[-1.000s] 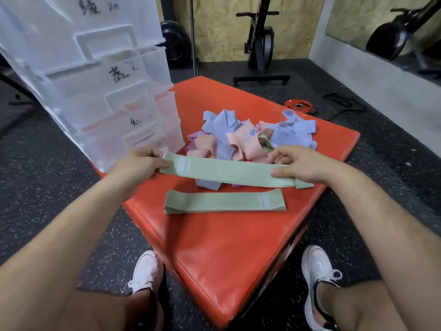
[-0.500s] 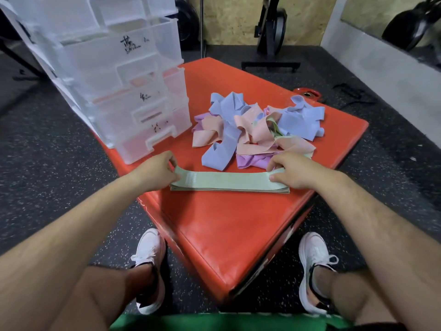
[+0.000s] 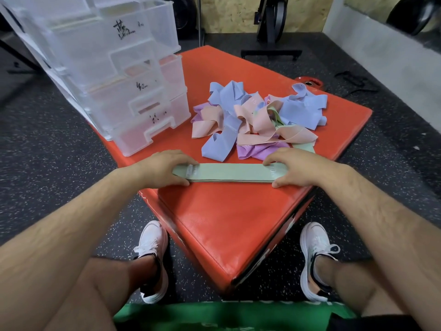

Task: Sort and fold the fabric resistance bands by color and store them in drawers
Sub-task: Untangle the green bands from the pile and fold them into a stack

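Two green bands lie stacked flat on the orange padded box. My left hand rests on the stack's left end, thumb under its near edge. My right hand presses the right end the same way. Behind the stack sits a loose pile of bands in blue, pink, purple and green. A clear plastic drawer unit with handwritten labels stands at the box's left corner, its drawers pushed in.
Black speckled rubber floor surrounds the box. My white shoes stand on either side of its near corner. A black machine base sits behind, a small red weight plate and black straps lie to the right.
The green band that I held above the box now lies on top of the other green one, edges lined up. Both hands came down onto the stack's ends.
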Demonstrator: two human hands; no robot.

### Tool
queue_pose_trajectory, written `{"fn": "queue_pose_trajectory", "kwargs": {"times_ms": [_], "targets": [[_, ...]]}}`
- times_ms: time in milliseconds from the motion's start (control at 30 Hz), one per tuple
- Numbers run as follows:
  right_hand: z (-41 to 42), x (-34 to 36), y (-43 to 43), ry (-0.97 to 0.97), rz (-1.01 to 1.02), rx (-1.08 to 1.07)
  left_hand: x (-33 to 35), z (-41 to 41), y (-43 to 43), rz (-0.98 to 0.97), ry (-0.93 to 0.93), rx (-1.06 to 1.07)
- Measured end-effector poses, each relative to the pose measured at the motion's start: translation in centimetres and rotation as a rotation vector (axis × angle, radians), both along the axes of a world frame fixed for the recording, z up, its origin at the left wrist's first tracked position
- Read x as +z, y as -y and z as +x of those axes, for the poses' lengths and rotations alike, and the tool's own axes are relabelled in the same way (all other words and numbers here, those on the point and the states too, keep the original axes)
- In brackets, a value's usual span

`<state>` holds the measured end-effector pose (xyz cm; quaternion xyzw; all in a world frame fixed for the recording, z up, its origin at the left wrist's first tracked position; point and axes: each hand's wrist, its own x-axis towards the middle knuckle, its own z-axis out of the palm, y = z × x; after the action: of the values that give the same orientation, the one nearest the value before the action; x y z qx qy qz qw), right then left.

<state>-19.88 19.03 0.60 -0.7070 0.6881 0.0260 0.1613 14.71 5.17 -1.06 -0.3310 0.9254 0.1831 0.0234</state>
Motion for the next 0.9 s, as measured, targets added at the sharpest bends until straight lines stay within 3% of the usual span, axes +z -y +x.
{"fn": "queue_pose_trajectory", "kwargs": {"times_ms": [133,267,400,667,767,900], "targets": [[0.0,-0.1,-0.1,0.018,-0.019,-0.003,-0.3,0.1,0.1,0.004,-0.047,0.01],[0.1,0.1,-0.7,0.009,-0.035,-0.008,0.0,-0.5,-0.5,-0.132,0.062,0.039],[0.2,0.8,-1.6,0.004,-0.144,-0.021,1.6,-3.2,-1.9,-0.226,-0.007,0.008],[-3.7,1.0,-2.8,0.019,-0.216,-0.189,2.1,-13.8,-3.6,-0.189,-0.14,-0.137],[-6.5,0.7,-3.3,0.004,-0.161,-0.317,1.6,-17.6,-5.0,-0.141,-0.178,-0.193],[-8.4,-1.0,-3.5,0.013,-0.068,-0.323,0.7,-21.0,-6.5,-0.104,-0.167,-0.239]]}}
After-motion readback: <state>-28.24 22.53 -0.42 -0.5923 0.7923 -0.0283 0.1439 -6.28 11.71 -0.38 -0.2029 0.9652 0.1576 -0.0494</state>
